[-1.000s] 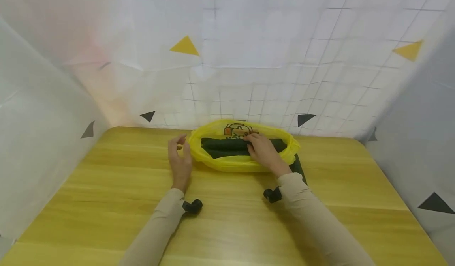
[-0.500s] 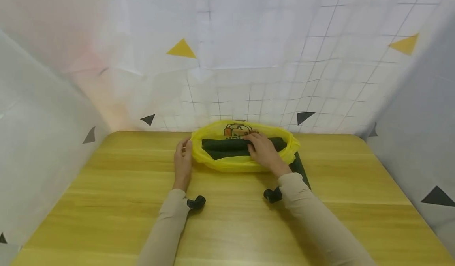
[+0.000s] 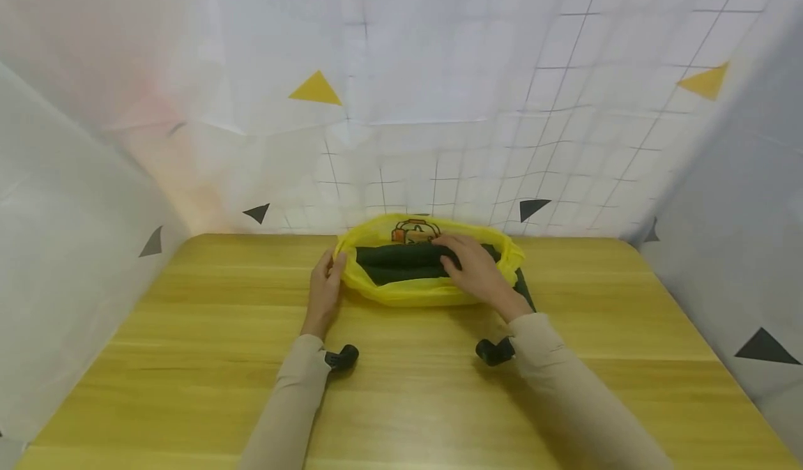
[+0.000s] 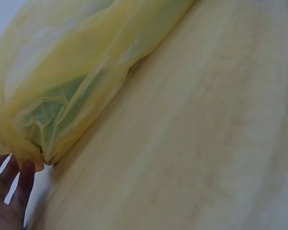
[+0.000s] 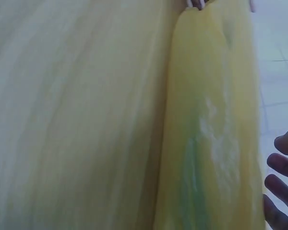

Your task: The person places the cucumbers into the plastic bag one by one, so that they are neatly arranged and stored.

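A yellow plastic bag (image 3: 401, 296) lies at the back of the table with its mouth open upward. Inside, two long dark green cucumbers (image 3: 401, 262) lie side by side, tinting its wall green in both wrist views. My left hand (image 3: 323, 282) holds the bag's left end between thumb and fingers; the fingers (image 4: 24, 184) meet its gathered corner in the left wrist view. Over the mouth, my right hand (image 3: 478, 269) hovers at the cucumbers with bent, parted fingers (image 5: 281, 189). Another dark green length (image 3: 524, 291) shows outside the bag's right end, partly hidden by my right arm.
The wooden table (image 3: 401, 400) stretches out in front of the bag. Close behind it rises a white sheet wall (image 3: 414, 142) with grid lines and triangles. A black wrist mount (image 3: 342, 357) sticks out from my left sleeve, and another (image 3: 494, 351) from my right.
My left hand has moved right, from beside the bag onto its left end, and its fingers have closed on the rim. My right hand has shifted slightly right over the cucumbers.
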Motion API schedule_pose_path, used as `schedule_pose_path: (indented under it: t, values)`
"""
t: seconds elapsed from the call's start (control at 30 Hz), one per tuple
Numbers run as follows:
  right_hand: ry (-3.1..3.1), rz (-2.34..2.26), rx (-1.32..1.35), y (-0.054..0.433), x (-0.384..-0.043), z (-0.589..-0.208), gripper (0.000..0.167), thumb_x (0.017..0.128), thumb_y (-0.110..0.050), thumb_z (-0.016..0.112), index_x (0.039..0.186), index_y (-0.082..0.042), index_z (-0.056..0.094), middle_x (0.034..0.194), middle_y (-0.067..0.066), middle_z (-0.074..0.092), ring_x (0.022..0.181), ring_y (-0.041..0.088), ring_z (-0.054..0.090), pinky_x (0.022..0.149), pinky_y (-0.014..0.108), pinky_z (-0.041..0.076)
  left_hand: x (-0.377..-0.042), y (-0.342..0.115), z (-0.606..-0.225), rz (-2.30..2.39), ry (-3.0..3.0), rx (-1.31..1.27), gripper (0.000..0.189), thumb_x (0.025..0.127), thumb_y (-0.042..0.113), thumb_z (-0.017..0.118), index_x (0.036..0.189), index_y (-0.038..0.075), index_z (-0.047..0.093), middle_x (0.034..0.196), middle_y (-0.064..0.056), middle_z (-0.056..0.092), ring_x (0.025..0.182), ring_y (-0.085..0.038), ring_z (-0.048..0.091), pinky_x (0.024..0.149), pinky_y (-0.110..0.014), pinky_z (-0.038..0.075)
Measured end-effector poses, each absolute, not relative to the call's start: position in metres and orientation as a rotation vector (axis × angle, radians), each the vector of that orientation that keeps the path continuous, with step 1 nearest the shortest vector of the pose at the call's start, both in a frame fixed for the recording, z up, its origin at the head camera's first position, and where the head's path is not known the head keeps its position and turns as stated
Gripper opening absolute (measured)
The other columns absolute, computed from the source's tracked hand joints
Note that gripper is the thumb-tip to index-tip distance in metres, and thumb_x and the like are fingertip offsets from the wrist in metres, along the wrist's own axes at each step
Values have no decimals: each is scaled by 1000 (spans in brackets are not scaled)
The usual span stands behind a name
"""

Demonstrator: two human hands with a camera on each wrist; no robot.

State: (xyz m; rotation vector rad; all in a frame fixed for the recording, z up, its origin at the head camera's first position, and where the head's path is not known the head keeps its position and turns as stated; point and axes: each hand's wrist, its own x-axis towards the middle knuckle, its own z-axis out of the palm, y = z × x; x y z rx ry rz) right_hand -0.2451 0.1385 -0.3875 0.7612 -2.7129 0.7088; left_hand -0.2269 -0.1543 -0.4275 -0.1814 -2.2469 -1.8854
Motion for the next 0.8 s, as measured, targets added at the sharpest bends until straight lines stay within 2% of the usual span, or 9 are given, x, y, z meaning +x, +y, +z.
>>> schedule_pose_path:
  t: [0.27, 0.5, 0.63, 0.8]
  values:
    - [-2678, 839, 672, 167, -225, -384, 35, 96, -13, 54, 131, -8, 54, 130, 12, 55, 120, 31, 50, 97, 49, 43, -230, -154, -428, -1950, -2194, -197, 45, 101, 33, 42, 138, 7, 46, 120, -11, 58, 94, -12, 56, 85, -22, 46]
    - [-2471, 862, 628, 186, -216, -389, 30, 93, -10, 55, 122, -7, 59, 120, 12, 60, 111, 30, 54, 91, 48, 45, -231, -154, -429, -1940, -2196, -211, 45, 101, 32, 42, 139, 8, 44, 127, -11, 57, 100, -14, 56, 92, -28, 45]
    - [-2376, 903, 566, 200, -212, -391, 27, 91, -5, 57, 118, -3, 61, 115, 13, 62, 103, 30, 57, 84, 46, 48, -232, -154, -430, -1925, -2202, -218, 44, 101, 32, 42, 138, 9, 46, 120, -11, 59, 96, -14, 57, 92, -31, 45]
    - [-2369, 973, 483, 221, -206, -400, 30, 90, -1, 57, 119, 0, 59, 115, 15, 60, 103, 30, 56, 82, 48, 49, -235, -153, -429, -1886, -2214, -217, 40, 101, 30, 43, 133, 6, 50, 112, -11, 60, 90, -13, 56, 89, -29, 45]
